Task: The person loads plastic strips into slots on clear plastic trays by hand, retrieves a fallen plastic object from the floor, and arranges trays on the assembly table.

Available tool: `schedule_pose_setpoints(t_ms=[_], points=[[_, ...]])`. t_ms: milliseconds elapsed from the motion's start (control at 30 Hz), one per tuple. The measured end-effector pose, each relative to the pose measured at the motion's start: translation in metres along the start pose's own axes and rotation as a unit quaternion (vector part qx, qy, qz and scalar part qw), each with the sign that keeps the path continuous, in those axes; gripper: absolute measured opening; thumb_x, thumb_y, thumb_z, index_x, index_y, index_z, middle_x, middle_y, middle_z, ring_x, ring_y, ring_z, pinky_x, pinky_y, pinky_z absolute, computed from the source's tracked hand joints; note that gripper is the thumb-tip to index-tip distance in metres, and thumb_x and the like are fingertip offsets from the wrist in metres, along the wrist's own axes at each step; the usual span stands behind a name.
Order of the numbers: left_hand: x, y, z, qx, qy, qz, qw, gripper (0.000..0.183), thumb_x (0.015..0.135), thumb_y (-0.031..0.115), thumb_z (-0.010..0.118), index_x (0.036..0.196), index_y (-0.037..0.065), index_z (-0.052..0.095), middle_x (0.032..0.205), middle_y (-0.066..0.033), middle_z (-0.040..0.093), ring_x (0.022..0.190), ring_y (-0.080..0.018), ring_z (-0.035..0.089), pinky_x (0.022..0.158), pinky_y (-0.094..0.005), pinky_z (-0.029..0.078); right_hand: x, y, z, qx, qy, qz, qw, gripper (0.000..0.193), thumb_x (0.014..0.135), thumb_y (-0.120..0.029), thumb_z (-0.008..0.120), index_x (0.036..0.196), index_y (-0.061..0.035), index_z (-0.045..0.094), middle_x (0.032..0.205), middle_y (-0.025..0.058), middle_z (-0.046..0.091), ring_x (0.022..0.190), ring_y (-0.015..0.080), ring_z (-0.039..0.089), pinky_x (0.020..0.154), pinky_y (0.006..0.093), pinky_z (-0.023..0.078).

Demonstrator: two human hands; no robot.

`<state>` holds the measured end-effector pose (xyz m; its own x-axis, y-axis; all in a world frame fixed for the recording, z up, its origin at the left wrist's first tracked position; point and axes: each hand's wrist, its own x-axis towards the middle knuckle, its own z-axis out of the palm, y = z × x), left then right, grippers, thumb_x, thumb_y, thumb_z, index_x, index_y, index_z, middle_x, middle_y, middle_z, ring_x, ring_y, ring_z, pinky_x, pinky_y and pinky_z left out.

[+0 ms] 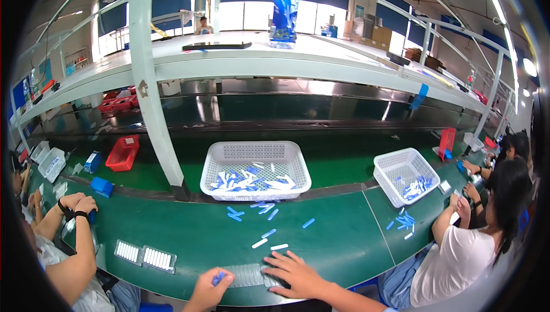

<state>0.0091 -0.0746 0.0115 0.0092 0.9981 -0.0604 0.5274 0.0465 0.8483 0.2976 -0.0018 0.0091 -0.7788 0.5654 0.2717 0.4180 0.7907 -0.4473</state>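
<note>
My left hand (pixel 208 291) is closed near the front edge of the green table, with a small blue plastic piece (pixel 218 279) held between thumb and fingers. Beside it lies a clear ribbed plastic tray (pixel 243 275) with slots. My right hand (pixel 297 276) is spread out, its fingers over the tray's right end and partly hiding it. Just beyond the fingertips are white strips (pixel 279 247) and blue strips (pixel 268 233). To the left, two clear trays (pixel 159 259) hold rows of white sticks.
A white perforated basket (pixel 305 170) with blue and white strips stands ahead, a second basket (pixel 381 181) to the right. A metal post (pixel 154 100) rises left of centre under a shelf (pixel 240 64) bearing a bottle (pixel 285 17). People work on both sides; a red bin (pixel 122 153) sits far left.
</note>
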Motion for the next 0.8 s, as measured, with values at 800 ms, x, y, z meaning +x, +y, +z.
schedule_pose_setpoints(t_ms=[800], points=[[-0.020, 0.000, 0.066, -0.662, -0.101, -0.194, 0.717, 0.020, 0.101, 0.014, 0.061, 0.118, 0.005, 0.065, 0.090, -0.0057, 0.069, 0.083, -0.0235, 0.070, 0.074, -0.0381, 0.058, 0.034, -0.069, 0.030, 0.265, 0.020, 0.019, 0.964, 0.058, 0.088, -0.017, 0.076, 0.142, -0.0065, 0.056, 0.145, 0.0162, 0.056, 0.138, 0.0358, 0.050, 0.114, 0.0457, 0.043]])
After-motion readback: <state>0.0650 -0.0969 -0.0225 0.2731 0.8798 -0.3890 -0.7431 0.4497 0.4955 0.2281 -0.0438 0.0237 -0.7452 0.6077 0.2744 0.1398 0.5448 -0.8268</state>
